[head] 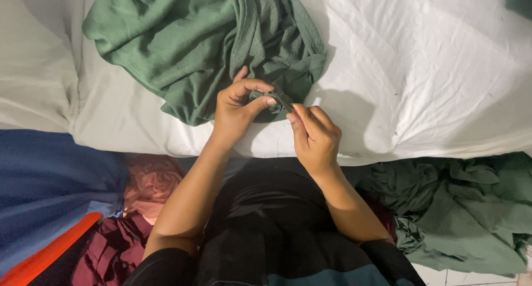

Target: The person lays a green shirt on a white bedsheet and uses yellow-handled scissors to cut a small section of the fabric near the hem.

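left hand [235, 111]; right hand [315, 135]; both pinch green cloth [194, 42] edge

Place: a bedroom at home, where I sit at my bed.
Bed [421, 70]: wrinkled white sheet over a mattress.
Clothes: green cloth [194, 42] heaped on the sheet; more green fabric [460, 208], pink garment [152, 181] and maroon garment [111, 247] piled below.
Floor [471, 277]: pale tile.

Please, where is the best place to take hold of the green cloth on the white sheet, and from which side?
Probably at its near edge, where the green cloth ends in a thin fold toward the person. The left hand and right hand already pinch a strip there. Come from the near side; the rest is a loose, bunched heap on the white sheet.
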